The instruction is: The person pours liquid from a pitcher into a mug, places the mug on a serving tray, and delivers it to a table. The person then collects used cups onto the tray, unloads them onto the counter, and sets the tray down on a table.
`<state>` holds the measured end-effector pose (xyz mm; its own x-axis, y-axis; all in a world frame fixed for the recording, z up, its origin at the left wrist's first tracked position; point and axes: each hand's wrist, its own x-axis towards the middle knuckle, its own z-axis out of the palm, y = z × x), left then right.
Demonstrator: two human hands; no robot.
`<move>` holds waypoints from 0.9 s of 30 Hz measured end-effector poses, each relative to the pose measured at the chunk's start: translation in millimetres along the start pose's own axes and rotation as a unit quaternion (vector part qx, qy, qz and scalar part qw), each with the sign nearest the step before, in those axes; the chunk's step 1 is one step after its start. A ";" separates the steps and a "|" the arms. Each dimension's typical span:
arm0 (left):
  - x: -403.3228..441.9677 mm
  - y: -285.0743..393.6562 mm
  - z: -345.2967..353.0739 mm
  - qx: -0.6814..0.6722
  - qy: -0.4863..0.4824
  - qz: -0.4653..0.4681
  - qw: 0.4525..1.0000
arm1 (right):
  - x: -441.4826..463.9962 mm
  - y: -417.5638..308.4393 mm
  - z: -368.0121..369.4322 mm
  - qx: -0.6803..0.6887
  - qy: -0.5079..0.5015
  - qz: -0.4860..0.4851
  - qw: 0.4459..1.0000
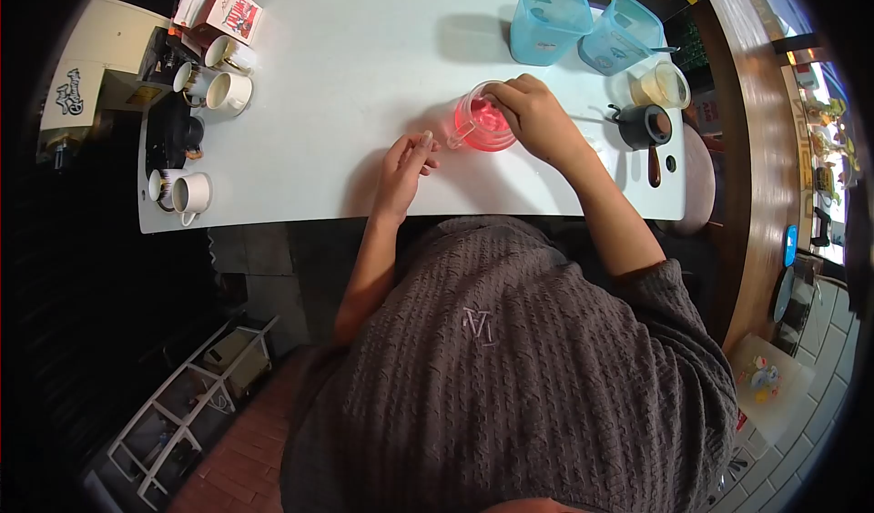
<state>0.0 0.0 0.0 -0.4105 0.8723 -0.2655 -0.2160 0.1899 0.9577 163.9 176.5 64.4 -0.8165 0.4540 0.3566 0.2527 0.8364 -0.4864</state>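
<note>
On the white table (337,67), toward its near edge, we have a glass jug (468,114) of pink liquid (489,121) just right of our left hand (407,172), which is loosely curled and empty. Our right hand (537,117) bends over the rim (472,91), fingertips hidden, so we cannot tell whether it grips anything. With the handle (462,134) unheld, a sideways knock from that hand could tip the jug over.

Pinkish-red liquid (482,134); clear jug (462,133); white table (346,67); pale blue tubs (546,35); dark grey shirt (519,376)
</note>
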 end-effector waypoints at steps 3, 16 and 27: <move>-4.2 1.5 -2.1 0.003 0.002 -0.005 1.000 | -2.6 -3.9 -0.6 0.074 0.002 -0.033 0.997; 5.2 -2.0 -0.9 -0.026 -0.014 -0.007 1.000 | -10.5 -0.7 -1.3 0.013 -0.005 -0.009 1.000; 10.0 -2.1 -0.4 -0.020 -0.028 -0.023 0.999 | -10.9 -5.3 -2.9 -0.012 0.007 -0.015 1.000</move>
<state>-4.0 8.1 -4.7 -0.3496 0.8868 -0.3023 -0.2698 0.2137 0.9389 173.0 168.0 65.4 -0.8170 0.4330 0.3809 0.2407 0.8562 -0.4571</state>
